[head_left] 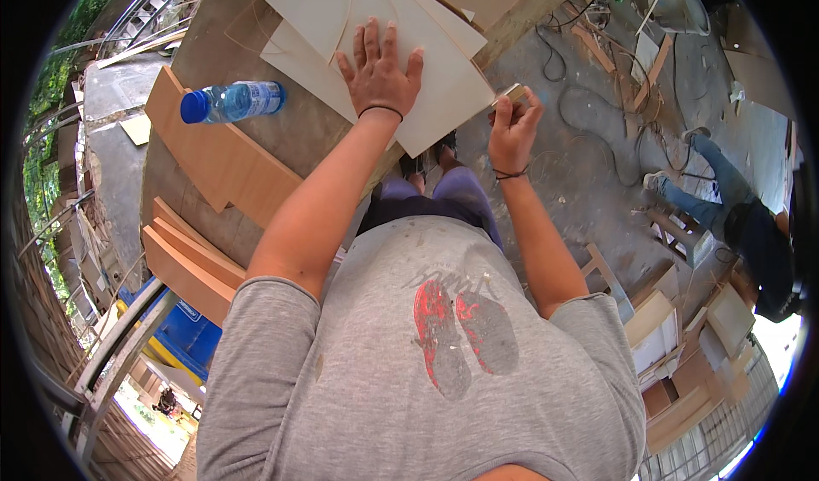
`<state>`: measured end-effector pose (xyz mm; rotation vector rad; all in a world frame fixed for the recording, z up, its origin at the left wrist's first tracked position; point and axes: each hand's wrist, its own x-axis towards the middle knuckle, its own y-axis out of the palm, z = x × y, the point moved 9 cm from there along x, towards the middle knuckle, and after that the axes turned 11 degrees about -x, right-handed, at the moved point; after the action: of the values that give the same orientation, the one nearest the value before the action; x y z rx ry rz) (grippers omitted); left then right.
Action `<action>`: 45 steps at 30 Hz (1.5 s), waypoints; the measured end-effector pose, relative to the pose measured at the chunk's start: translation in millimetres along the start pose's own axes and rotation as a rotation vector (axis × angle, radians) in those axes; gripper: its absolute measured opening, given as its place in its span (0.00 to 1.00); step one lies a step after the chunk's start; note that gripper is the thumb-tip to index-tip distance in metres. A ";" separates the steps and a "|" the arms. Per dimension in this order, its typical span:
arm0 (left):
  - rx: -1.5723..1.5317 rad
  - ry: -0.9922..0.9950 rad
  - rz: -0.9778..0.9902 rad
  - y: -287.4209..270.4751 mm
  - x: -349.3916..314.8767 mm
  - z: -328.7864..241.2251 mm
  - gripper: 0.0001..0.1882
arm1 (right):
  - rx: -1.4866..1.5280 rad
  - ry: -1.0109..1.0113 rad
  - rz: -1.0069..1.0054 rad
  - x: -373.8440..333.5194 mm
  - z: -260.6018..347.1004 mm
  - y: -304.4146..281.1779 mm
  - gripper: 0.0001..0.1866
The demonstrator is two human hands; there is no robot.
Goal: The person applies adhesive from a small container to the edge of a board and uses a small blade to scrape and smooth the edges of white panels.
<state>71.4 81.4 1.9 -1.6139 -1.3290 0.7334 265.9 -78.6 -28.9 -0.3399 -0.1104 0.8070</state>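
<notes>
A white flat board [452, 75] lies on the worktable [230, 41], one corner jutting over the near edge. My left hand [380, 80] presses flat on it, fingers spread and holding nothing. By the board's right edge, my right hand [514, 135] is closed, the thumb on top of a small flat pale block [512, 93]. Most of that block is hidden in my fingers, so its exact kind does not show. Another pale sheet lies beneath the board, and curved lines cross the board's upper part.
Left on the table are a water bottle [235, 101] with a blue cap and brown wooden panels [213, 161]. Cables and wood scraps [593, 50] litter the floor at right, near a bucket [680, 10]. Another person [725, 195] is at far right, by stacked wood pieces.
</notes>
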 end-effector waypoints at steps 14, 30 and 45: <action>-0.028 0.037 -0.040 -1.0 0.0 -0.4 0.34 | -0.055 -0.219 0.087 -114.3 22.5 58.5 0.19; -0.213 0.168 0.056 -17.5 -8.0 23.3 0.32 | 0.055 0.169 0.054 -122.7 -6.6 -19.4 0.19; -0.585 -0.397 -0.240 -44.6 3.9 114.0 0.38 | -0.040 -0.003 0.070 -42.7 68.8 -14.5 0.19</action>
<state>-45.7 116.5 -6.1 -1.7548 -2.1352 0.5612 231.0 -101.2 42.1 -0.3823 -0.1185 0.8759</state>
